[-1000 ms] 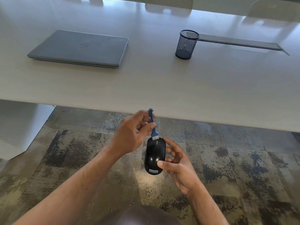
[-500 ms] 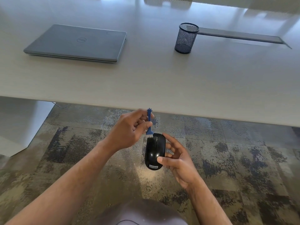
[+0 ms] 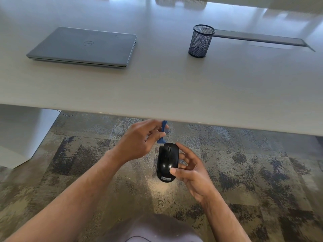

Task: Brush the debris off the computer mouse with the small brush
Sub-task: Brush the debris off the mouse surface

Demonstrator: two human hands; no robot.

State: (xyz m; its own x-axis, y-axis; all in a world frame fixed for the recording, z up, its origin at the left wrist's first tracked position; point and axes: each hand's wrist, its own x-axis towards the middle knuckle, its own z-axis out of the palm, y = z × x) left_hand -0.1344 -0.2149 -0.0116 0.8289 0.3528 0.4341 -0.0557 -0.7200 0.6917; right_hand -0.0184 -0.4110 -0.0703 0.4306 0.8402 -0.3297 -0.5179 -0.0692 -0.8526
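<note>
Laptop (image 3: 83,47): I see it closed and lying flat on the table (image 3: 166,88), far up and left of my two grips.
Left hand (image 3: 138,140): my thumb and fingers are pinched narrow on the brush — it is held, not loose. The hand hangs over the carpet (image 3: 244,163), just below the table's near edge and just left of the mouse's front end.
Brush (image 3: 162,132): blue, nearly upright in my left pinch, handle tip poking out above the fingers. Its head points down and sits at the front left corner of the mouse; I cannot tell whether the bristles touch it.
Mouse (image 3: 167,162): black, top side up, its labelled rear end toward me. It sits in my right grip, directly right of and slightly below the left hand.
Right hand (image 3: 190,170): I hold the mouse from its right side — thumb pressed on the rear top near the label, fingers curled along the far side and underneath.
Cup (image 3: 201,41): dark mesh, upright on the table, well above and slightly right of my right hand.
</note>
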